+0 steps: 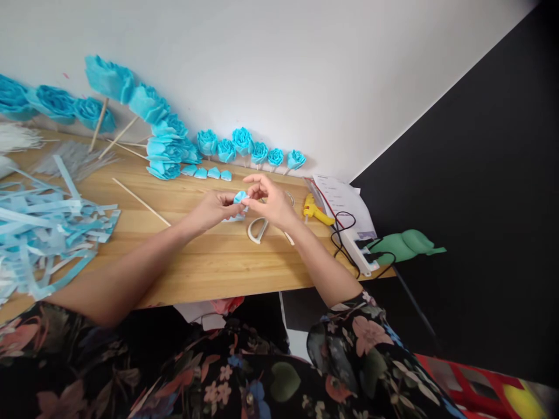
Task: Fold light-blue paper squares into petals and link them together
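My left hand (213, 208) and my right hand (271, 201) meet over the wooden table (209, 262), and both pinch a small folded blue ribbon piece (240, 196) between their fingertips. My right hand's upper fingers are curled above it. A white ribbon strip lies on the table just under the piece. A white D-shaped loop (257, 229) rests close below my right hand. A row of small folded blue petals (207, 173) lies a little beyond my hands.
Finished blue ribbon roses (244, 142) on sticks lean against the white wall. Cut blue ribbon strips (43, 227) are heaped at the left. A loose wooden stick (140, 201), a yellow glue gun (315, 210), a power strip (358, 251) with cables and a paper sheet lie right.
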The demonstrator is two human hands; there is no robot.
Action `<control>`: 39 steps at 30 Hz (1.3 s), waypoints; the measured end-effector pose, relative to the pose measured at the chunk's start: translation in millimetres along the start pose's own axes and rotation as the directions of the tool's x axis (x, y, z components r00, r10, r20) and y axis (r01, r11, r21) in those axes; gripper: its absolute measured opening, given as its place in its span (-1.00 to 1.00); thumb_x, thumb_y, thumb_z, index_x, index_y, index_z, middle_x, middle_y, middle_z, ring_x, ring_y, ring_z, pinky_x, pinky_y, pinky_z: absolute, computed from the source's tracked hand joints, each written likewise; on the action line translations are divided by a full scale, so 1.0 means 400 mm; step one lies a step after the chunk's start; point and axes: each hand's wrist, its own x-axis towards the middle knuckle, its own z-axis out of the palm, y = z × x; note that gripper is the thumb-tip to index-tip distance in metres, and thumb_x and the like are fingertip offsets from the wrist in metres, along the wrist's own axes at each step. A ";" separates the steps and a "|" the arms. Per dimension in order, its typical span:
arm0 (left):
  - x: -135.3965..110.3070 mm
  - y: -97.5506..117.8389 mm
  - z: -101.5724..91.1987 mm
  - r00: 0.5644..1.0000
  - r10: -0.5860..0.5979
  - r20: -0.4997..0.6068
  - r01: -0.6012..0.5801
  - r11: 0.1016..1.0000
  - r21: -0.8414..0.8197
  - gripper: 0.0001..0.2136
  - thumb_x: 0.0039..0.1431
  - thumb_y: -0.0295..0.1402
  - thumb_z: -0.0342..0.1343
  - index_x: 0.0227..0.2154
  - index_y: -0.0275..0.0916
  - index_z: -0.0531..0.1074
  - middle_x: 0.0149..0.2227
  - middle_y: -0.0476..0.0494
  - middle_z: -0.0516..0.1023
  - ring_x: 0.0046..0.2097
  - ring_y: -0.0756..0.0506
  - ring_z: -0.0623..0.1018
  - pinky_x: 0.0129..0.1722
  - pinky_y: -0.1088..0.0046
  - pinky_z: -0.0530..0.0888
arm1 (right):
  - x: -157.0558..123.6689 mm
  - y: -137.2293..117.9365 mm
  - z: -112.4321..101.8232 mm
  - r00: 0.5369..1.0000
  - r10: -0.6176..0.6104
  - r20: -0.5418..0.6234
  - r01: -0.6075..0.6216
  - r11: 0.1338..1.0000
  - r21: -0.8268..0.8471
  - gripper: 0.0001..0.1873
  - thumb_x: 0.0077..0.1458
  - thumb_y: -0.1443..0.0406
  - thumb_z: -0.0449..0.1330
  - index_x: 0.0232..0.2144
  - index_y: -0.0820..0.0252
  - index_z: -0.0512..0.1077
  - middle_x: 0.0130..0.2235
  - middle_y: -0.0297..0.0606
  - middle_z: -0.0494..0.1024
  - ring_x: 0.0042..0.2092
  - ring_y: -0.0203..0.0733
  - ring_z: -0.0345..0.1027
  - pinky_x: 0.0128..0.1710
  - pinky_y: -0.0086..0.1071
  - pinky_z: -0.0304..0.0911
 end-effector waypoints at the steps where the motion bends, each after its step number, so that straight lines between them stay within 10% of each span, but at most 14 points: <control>1: -0.001 0.003 0.000 1.000 -0.001 -0.006 0.001 1.000 0.003 -0.70 0.02 -0.09 0.28 -0.51 -0.25 0.52 -0.52 -0.05 0.54 -0.49 0.03 0.41 -0.49 0.52 0.32 | 0.003 0.003 -0.003 1.000 -0.006 0.000 0.006 0.999 0.051 -0.60 0.05 0.25 0.27 -0.03 0.09 0.36 -0.36 -0.46 0.46 -0.34 -0.34 0.35 -0.21 -0.38 0.29; 15: 0.005 -0.010 -0.004 0.980 -0.031 -0.198 0.022 0.999 -0.044 -0.74 -0.04 -0.12 0.28 -0.52 -0.24 0.51 -0.60 -0.01 0.46 -0.55 0.05 0.34 -0.54 0.52 0.26 | -0.011 0.095 0.024 0.990 0.121 -0.074 -0.080 0.906 0.416 -0.45 0.05 0.00 0.31 0.04 0.08 0.41 -0.27 -0.35 0.52 -0.24 -0.27 0.43 -0.15 -0.35 0.42; 26: -0.006 -0.001 0.021 0.990 0.074 -0.116 -0.048 0.975 0.215 -0.73 0.05 -0.13 0.21 -0.55 -0.24 0.49 -0.55 -0.02 0.48 -0.50 0.03 0.36 -0.48 0.50 0.26 | -0.026 0.092 0.045 0.994 0.078 -0.078 -0.051 0.952 0.303 -0.48 0.10 0.01 0.28 0.06 0.09 0.44 -0.30 -0.36 0.52 -0.34 -0.33 0.39 -0.31 -0.43 0.36; 39: -0.006 0.000 0.013 0.970 0.056 -0.237 -0.031 0.993 0.110 -0.66 0.10 -0.02 0.19 -0.51 -0.22 0.46 -0.57 -0.02 0.44 -0.52 0.02 0.34 -0.49 0.50 0.30 | -0.024 0.083 0.043 0.975 0.135 -0.177 -0.053 0.913 0.404 -0.47 0.07 0.11 0.31 0.08 0.06 0.41 -0.24 -0.32 0.61 -0.21 -0.24 0.50 -0.12 -0.31 0.46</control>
